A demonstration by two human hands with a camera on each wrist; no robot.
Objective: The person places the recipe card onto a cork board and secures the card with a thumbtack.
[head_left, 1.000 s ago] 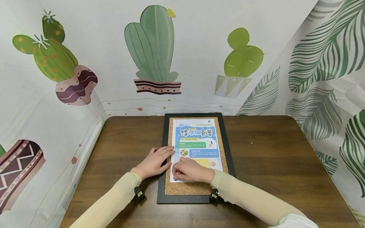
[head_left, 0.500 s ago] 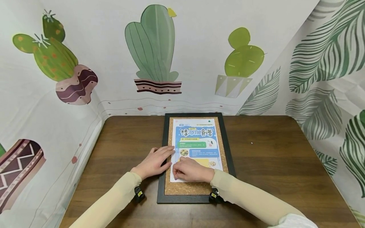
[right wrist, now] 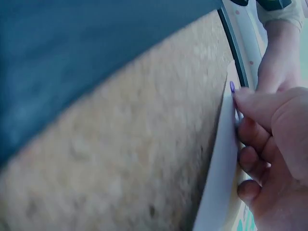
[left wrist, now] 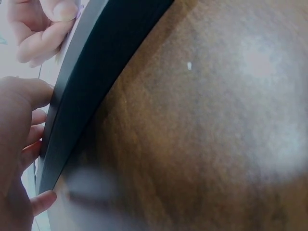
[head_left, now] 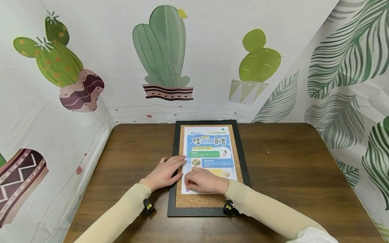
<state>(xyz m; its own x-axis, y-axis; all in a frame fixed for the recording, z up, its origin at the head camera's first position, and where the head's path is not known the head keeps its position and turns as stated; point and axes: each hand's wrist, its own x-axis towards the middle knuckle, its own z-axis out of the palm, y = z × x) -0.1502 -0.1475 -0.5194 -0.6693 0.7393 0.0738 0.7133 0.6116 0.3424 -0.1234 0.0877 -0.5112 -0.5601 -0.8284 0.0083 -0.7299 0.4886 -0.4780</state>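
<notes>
The board (head_left: 200, 201) lies flat on the table (head_left: 133, 145), and the sheet (head_left: 209, 153) sits on its cork, with a strip of bare cork below it. At the sheet's lower left corner, inside the board's lower left part, is the purple pin (head_left: 187, 190). What has just changed is small: a moment ago my fingers partly hid the pin's head, and now they have slid a touch up and toward the board's right side, so the head shows clearly. My right hand (head_left: 203, 181) is curled, its thumb tip right at the pin; whether I pinch it or merely touch it, I cannot tell. I take the shift as a sign that the pressing at this corner is done or nearly so, though how deep the pin sits is hidden. A shadow under the sheet's lower edge suggests the paper may not lie quite flat against the cork. My left hand (head_left: 162, 173) has stayed put across the board's left side, fingers loosely extended, tips on the sheet's left edge, gripping nothing that I can see. Near the board's top right corner a green dot (head_left: 223, 129) marks the sheet, perhaps another pin. The sheet's lower right corner lies behind my right wrist, so I cannot tell whether anything fastens it.
</notes>
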